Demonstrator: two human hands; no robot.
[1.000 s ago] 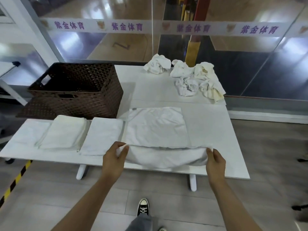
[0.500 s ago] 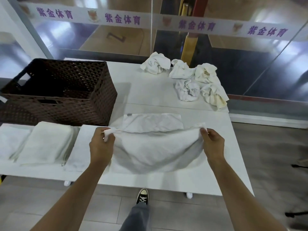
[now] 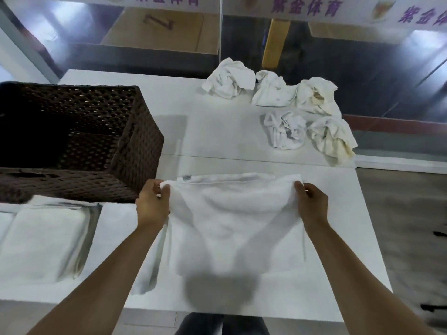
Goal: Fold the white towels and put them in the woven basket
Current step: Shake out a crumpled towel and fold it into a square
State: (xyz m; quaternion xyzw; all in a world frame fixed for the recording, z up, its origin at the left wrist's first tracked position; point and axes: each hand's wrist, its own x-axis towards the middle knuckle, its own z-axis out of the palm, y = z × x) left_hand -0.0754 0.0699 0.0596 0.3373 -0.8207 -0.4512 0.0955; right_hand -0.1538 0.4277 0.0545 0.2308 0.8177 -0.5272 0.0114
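At the near edge of the worktop (image 3: 333, 274) the towel (image 3: 232, 221) lies in front of the person, soft and a little wrinkled, and its near part sags in a round belly with a dark shadow under it. The left hand (image 3: 152, 201) pinches one corner of the towel with curled fingers and thumb, and the right hand (image 3: 312, 201) pinches the other corner in the same way. Both corners are held over the far hem, where a small label (image 3: 186, 177) shows, so I think the person is bringing the near half over the far half, and the two hands keep the edge stretched so that it lands straight.

At the near left corner of the worktop lie folded towels (image 3: 41, 240), flat and rectangular, blurred here; I judge that they wait to go into the basket. The basket (image 3: 135, 146) stands behind them, along the left edge, dark brown and woven with many small holes, box-shaped. Its inside is dark, and I cannot tell what it holds.

Toward the far right corner lie the crumpled towels (image 3: 280, 110), five bunched lumps close together, some white and some a little yellow. They are not yet folded, so much of the task remains.
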